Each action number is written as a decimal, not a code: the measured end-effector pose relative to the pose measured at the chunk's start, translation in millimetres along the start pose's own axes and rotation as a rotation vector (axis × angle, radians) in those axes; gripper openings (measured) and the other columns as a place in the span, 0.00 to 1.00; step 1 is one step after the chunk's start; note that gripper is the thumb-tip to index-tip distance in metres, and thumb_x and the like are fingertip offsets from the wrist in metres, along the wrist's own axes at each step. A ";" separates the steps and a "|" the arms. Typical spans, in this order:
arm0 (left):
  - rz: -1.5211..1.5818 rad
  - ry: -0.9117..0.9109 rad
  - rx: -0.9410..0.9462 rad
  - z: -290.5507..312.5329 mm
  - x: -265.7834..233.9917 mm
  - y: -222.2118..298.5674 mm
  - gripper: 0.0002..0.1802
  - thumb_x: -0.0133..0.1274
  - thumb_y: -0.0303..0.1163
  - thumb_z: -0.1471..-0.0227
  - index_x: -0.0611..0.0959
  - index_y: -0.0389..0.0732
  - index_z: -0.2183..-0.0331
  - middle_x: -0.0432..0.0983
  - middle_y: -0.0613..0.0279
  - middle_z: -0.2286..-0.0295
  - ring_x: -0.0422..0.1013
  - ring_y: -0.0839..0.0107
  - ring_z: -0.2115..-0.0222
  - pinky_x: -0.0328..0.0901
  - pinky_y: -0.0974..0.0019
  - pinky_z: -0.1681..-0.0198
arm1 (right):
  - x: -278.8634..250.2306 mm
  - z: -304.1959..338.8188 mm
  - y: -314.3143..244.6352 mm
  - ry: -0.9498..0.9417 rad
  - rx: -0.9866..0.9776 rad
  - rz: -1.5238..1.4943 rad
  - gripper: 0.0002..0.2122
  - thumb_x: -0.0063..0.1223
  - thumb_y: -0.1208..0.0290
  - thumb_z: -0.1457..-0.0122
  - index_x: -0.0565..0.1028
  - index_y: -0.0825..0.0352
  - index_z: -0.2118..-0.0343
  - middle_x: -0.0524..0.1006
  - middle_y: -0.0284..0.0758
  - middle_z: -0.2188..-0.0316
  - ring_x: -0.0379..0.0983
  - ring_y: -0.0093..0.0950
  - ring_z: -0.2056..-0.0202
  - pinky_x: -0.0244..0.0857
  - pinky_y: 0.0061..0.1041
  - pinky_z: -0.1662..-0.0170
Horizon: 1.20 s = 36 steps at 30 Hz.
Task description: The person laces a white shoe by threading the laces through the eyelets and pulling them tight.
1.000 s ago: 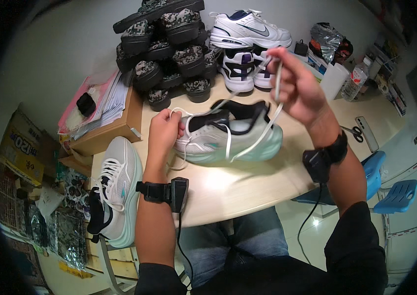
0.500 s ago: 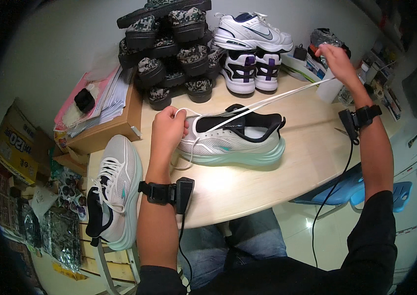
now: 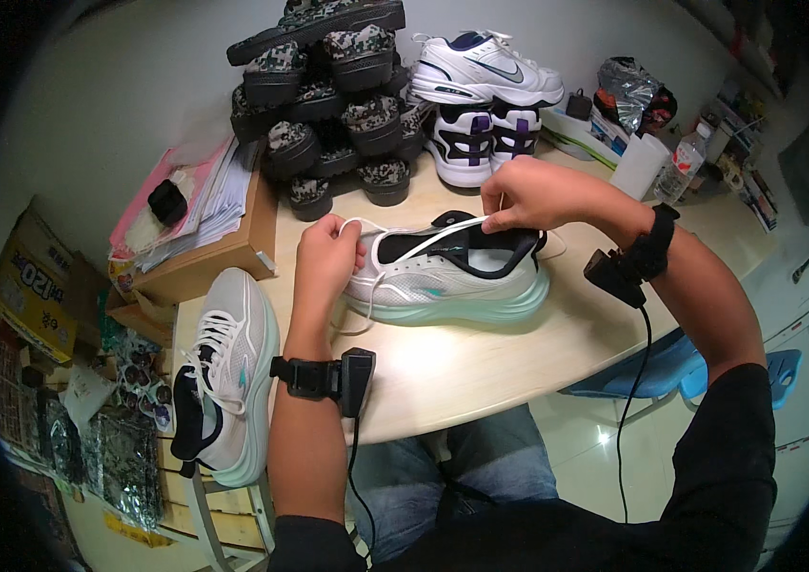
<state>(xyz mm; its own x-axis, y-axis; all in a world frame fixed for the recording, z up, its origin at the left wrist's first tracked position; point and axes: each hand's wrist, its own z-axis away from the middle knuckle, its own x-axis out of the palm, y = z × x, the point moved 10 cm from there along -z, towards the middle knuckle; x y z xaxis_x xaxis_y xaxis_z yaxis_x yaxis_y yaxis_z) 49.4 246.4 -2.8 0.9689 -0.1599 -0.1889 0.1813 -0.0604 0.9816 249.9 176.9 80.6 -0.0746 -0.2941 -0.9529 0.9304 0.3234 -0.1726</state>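
A grey running shoe with a mint-green sole lies on the table in front of me, toe to the left. Its white shoelace is threaded only near the toe and runs up over the opening. My right hand pinches the lace above the heel end, with a loop of it trailing behind the heel. By the toe, my left hand is closed on the other part of the lace, which also hangs down beside the sole. The matching laced shoe rests at the table's left edge.
Dark camouflage shoes are stacked at the back, beside white sneakers. A cardboard box with papers stands at the left. Behind my right arm are a plastic bottle and a white cup-like object. A blue stool stands below the table's right side.
My right hand has come down and left from the far right, bringing the taut lace back near the shoe's heel. My left hand has barely moved.
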 end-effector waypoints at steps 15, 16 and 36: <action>0.037 -0.007 -0.004 -3.8 -5.8 -9.1 0.10 0.47 0.31 0.46 0.72 0.39 0.78 0.72 0.62 0.83 0.66 0.76 0.85 0.61 0.73 0.81 | -14.2 16.1 16.8 0.404 -0.405 -1.877 0.21 0.33 0.61 0.34 0.63 0.61 0.85 0.69 0.33 0.80 0.71 0.31 0.65 0.63 0.34 0.51; 0.039 -0.006 -0.005 -4.1 -5.2 -8.8 0.10 0.47 0.31 0.47 0.72 0.39 0.78 0.72 0.62 0.83 0.66 0.76 0.85 0.61 0.73 0.81 | -12.3 16.7 24.5 0.437 -0.406 -1.911 0.21 0.33 0.61 0.34 0.58 0.59 0.87 0.65 0.30 0.83 0.69 0.30 0.69 0.64 0.35 0.53; 0.035 -0.031 -0.065 -6.3 -7.1 -12.7 0.05 0.47 0.25 0.51 0.72 0.35 0.76 0.73 0.59 0.81 0.69 0.74 0.83 0.65 0.71 0.79 | -44.3 140.0 158.0 1.031 -0.680 -2.111 0.18 0.33 0.66 0.34 0.58 0.63 0.83 0.52 0.28 0.84 0.50 0.23 0.80 0.54 0.25 0.69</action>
<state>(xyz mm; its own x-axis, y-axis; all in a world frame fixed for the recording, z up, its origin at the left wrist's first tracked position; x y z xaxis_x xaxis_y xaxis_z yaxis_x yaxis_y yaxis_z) 41.3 254.5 -13.7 0.9694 -0.1910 -0.1545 0.1592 0.0095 0.9872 450.5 115.1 130.5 -0.6051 -0.1984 0.7710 -0.7424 0.4904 -0.4565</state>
